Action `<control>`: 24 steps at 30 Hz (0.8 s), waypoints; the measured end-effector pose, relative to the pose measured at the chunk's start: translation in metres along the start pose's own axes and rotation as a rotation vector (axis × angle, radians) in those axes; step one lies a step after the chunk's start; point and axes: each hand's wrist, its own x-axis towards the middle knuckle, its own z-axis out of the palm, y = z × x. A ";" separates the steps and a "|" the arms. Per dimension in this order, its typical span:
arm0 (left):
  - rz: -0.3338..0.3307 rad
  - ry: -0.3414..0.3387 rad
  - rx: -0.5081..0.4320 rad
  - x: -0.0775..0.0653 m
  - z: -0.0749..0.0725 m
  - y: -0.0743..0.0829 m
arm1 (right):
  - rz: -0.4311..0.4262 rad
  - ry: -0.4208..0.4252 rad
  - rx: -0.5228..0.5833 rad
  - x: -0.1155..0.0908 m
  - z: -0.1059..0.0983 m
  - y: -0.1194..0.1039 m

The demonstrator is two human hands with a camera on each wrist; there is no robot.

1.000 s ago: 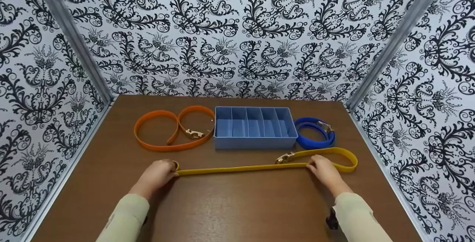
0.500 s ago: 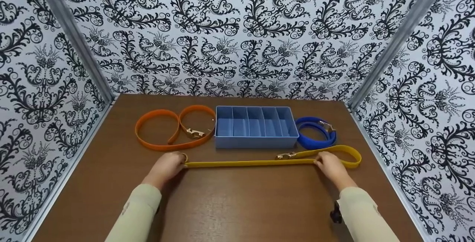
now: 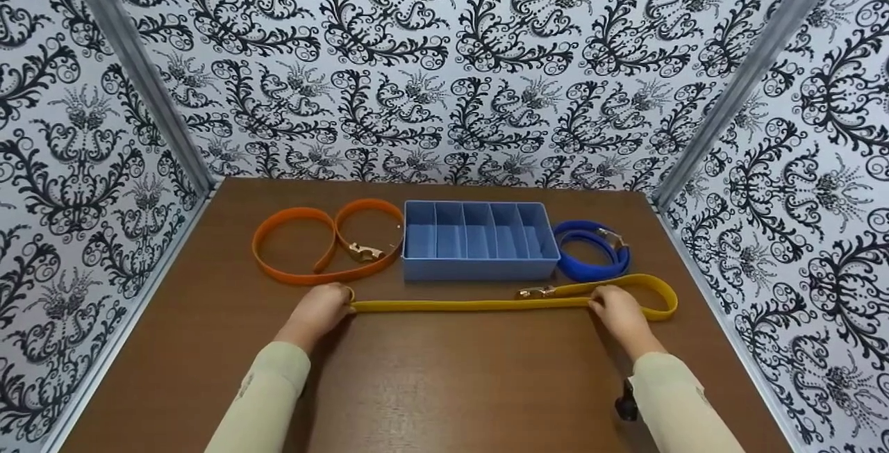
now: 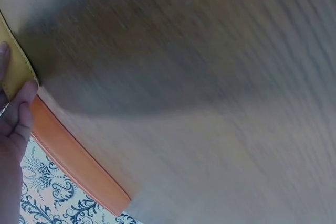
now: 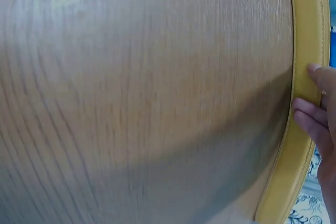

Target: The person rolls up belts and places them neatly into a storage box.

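Our left hand [image 3: 319, 310] and right hand [image 3: 618, 312] pinch a yellow strap [image 3: 472, 305]; orange strap [image 3: 298, 276], tray [image 3: 480, 269], blue strap [image 3: 590, 272] behind; brown table [image 3: 444, 383], patterned wall [image 3: 444, 78].

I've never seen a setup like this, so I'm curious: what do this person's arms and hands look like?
Both the left hand and right hand are bare, without gloves. The left sleeve and right sleeve are long, pale yellowish green and end near the wrists. A small black object shows beside the right cuff; its details are unclear.
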 end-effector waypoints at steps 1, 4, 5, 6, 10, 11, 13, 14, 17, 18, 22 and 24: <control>-0.004 -0.003 0.001 0.000 0.000 0.000 | 0.008 0.003 0.001 -0.001 0.000 -0.001; -0.011 -0.006 0.003 0.001 0.001 0.001 | 0.035 0.018 -0.009 -0.004 0.002 -0.006; -0.013 -0.006 0.002 0.001 0.002 0.001 | 0.044 0.026 -0.021 -0.005 0.003 -0.008; -0.016 -0.006 0.003 0.001 0.002 0.001 | 0.054 0.036 -0.034 -0.005 0.004 -0.010; -0.026 0.001 0.011 0.000 0.002 0.002 | 0.101 0.094 -0.056 -0.006 0.009 -0.024; -0.027 0.005 0.012 0.000 0.002 0.002 | 0.113 0.113 -0.045 -0.006 0.011 -0.029; -0.027 0.017 0.018 -0.001 0.001 0.003 | 0.126 0.150 -0.003 -0.005 0.016 -0.040; -0.026 0.020 0.015 -0.001 0.001 0.003 | 0.125 0.166 0.020 -0.005 0.018 -0.045; -0.014 0.018 0.010 -0.003 0.001 0.005 | 0.095 0.201 0.070 -0.005 0.026 -0.061; -0.012 0.015 0.008 -0.004 0.001 0.006 | 0.078 0.206 0.079 -0.004 0.029 -0.066; -0.003 0.015 0.005 -0.005 0.002 0.008 | 0.014 0.208 0.083 -0.004 0.041 -0.080; -0.012 0.012 0.004 -0.005 0.002 0.009 | -0.010 0.202 0.086 -0.005 0.047 -0.085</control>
